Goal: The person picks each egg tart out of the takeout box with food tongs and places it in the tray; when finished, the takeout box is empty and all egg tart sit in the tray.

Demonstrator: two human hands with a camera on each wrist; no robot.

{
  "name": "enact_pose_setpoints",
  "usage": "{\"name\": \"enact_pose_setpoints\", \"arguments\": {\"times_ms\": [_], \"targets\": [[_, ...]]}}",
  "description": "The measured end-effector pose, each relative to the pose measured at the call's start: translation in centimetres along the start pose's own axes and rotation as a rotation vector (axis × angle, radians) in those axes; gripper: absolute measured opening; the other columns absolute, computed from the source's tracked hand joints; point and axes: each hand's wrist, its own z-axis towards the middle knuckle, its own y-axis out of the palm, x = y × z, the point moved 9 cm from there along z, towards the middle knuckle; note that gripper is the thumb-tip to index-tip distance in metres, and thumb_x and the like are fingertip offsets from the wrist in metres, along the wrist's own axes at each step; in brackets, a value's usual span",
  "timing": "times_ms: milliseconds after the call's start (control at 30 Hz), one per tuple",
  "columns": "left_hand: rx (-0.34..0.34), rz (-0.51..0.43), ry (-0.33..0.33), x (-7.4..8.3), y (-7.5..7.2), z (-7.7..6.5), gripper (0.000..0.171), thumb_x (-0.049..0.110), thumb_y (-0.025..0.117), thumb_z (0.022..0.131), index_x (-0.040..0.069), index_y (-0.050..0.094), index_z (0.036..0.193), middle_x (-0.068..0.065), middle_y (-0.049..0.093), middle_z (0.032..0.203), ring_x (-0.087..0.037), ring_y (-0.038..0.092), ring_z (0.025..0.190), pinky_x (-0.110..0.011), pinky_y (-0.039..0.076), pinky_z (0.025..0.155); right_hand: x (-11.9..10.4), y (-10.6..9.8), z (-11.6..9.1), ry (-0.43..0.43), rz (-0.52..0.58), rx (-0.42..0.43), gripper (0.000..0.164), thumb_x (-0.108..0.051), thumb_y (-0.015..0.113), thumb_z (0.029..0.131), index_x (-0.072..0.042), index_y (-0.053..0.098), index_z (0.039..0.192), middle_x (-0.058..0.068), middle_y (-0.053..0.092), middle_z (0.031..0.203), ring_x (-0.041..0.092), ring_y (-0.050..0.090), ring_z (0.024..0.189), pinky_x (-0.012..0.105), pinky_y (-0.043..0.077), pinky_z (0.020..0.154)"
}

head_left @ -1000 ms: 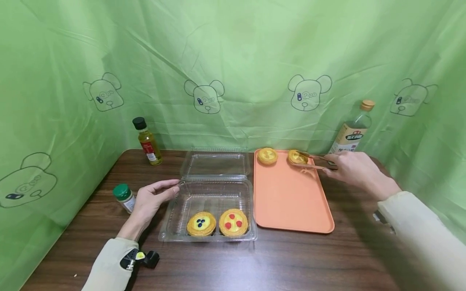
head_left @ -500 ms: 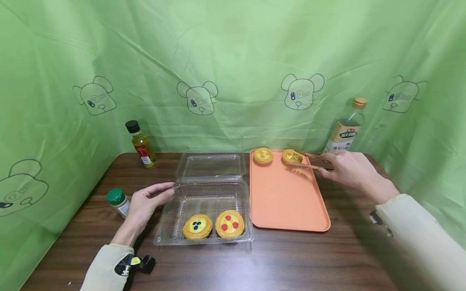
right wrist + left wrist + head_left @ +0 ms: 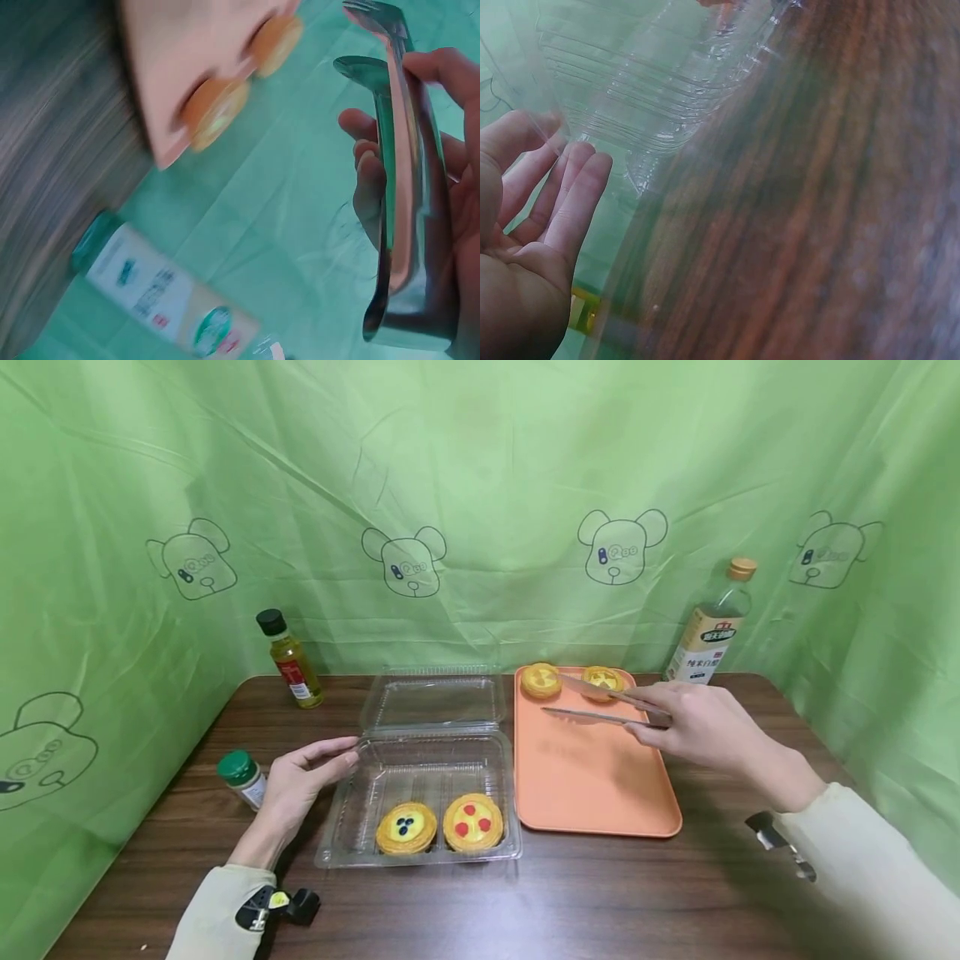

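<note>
My left hand (image 3: 296, 785) pinches the left rim of a hinged clear plastic container (image 3: 420, 861); the left wrist view shows its ribbed wall (image 3: 645, 97). Inside, along the front, sit a tart with dark berries (image 3: 406, 829) and a tart with red pieces (image 3: 473, 823). My right hand (image 3: 708, 731) holds metal tongs (image 3: 592, 717), their arms spread apart with nothing between the tips. The tongs reach over the orange tray (image 3: 592, 793), overlapping part of the right yellow tart (image 3: 606, 677). Another yellow tart (image 3: 541, 681) lies in the tray's back left corner, near the upper tip.
A vinegar-like bottle (image 3: 705, 639) stands behind my right hand. At the back left is an oil bottle (image 3: 294, 664), and a green-capped shaker (image 3: 243, 778) stands beside my left hand. The container's lid (image 3: 438, 702) lies folded back. Green cloth (image 3: 480, 460) hangs around the table.
My right hand has drawn the tongs off the right yellow tart, leftward and nearer, with the arms now spread wider. That tart stays on the tray. My left hand keeps its grip.
</note>
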Motion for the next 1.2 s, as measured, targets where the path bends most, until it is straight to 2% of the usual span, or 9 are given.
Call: {"name": "enact_pose_setpoints", "arguments": {"times_ms": [100, 233, 300, 533, 767, 933, 1200], "targets": [[-0.007, -0.011, 0.002, 0.0, 0.0, 0.1, 0.050, 0.031, 0.084, 0.095, 0.003, 0.072, 0.135, -0.001, 0.077, 0.122, -0.010, 0.074, 0.104, -0.025, 0.060, 0.088, -2.1, -0.5, 0.3, -0.051, 0.042, 0.006, 0.039, -0.030, 0.088, 0.085, -0.015, 0.081, 0.120, -0.004, 0.075, 0.091, 0.012, 0.067, 0.075, 0.040, 0.054, 0.054], [-0.008, -0.013, 0.006, 0.2, 0.1, 0.2, 0.049, 0.031, 0.083, 0.095, 0.004, 0.072, 0.135, 0.000, 0.077, 0.122, -0.011, 0.075, 0.105, -0.025, 0.060, 0.089, -4.5, -1.0, 0.7, -0.136, 0.086, 0.023, 0.040, -0.030, 0.087, 0.084, -0.015, 0.081, 0.120, 0.001, 0.079, 0.110, 0.018, 0.074, 0.092, 0.045, 0.061, 0.064], [-0.005, -0.007, 0.009, 0.2, 0.1, 0.2, 0.050, 0.032, 0.084, 0.095, 0.004, 0.073, 0.135, -0.001, 0.076, 0.123, -0.010, 0.074, 0.105, -0.025, 0.060, 0.089, -5.7, -1.0, 0.9, -0.178, 0.105, 0.023, 0.039, -0.031, 0.087, 0.085, -0.015, 0.080, 0.120, 0.001, 0.078, 0.112, 0.018, 0.075, 0.095, 0.044, 0.062, 0.066], [-0.005, 0.014, 0.005, 0.4, 0.2, 0.1, 0.051, 0.033, 0.083, 0.095, 0.005, 0.072, 0.136, -0.001, 0.074, 0.128, -0.009, 0.073, 0.107, -0.023, 0.059, 0.089, -9.9, -0.6, 1.5, -0.337, 0.176, -0.009, 0.036, -0.032, 0.085, 0.086, -0.015, 0.080, 0.118, -0.006, 0.077, 0.102, 0.004, 0.067, 0.080, 0.031, 0.057, 0.059], [-0.005, 0.006, 0.008, 0.3, 0.2, 0.2, 0.050, 0.032, 0.083, 0.096, 0.004, 0.072, 0.135, -0.002, 0.075, 0.126, -0.010, 0.074, 0.106, -0.025, 0.060, 0.089, -13.6, 0.2, 2.1, -0.464, 0.191, -0.045, 0.039, -0.028, 0.086, 0.086, -0.013, 0.078, 0.121, -0.005, 0.074, 0.097, 0.008, 0.066, 0.078, 0.030, 0.057, 0.057], [-0.006, 0.000, 0.012, 0.1, 0.2, 0.3, 0.050, 0.032, 0.083, 0.096, 0.003, 0.072, 0.134, -0.003, 0.076, 0.122, -0.011, 0.074, 0.104, -0.026, 0.060, 0.088, -15.7, 0.7, 2.6, -0.541, 0.154, -0.030, 0.039, -0.030, 0.086, 0.086, -0.013, 0.078, 0.120, -0.005, 0.074, 0.097, 0.009, 0.069, 0.082, 0.027, 0.056, 0.058], [-0.001, -0.006, 0.007, -0.1, 0.0, 0.0, 0.050, 0.031, 0.084, 0.096, 0.002, 0.072, 0.134, -0.002, 0.077, 0.119, -0.011, 0.075, 0.103, -0.026, 0.061, 0.088, -18.0, 1.7, 3.2, -0.613, 0.132, -0.059, 0.044, -0.033, 0.087, 0.085, -0.012, 0.077, 0.122, -0.007, 0.074, 0.098, 0.006, 0.064, 0.079, 0.022, 0.051, 0.054]]}}
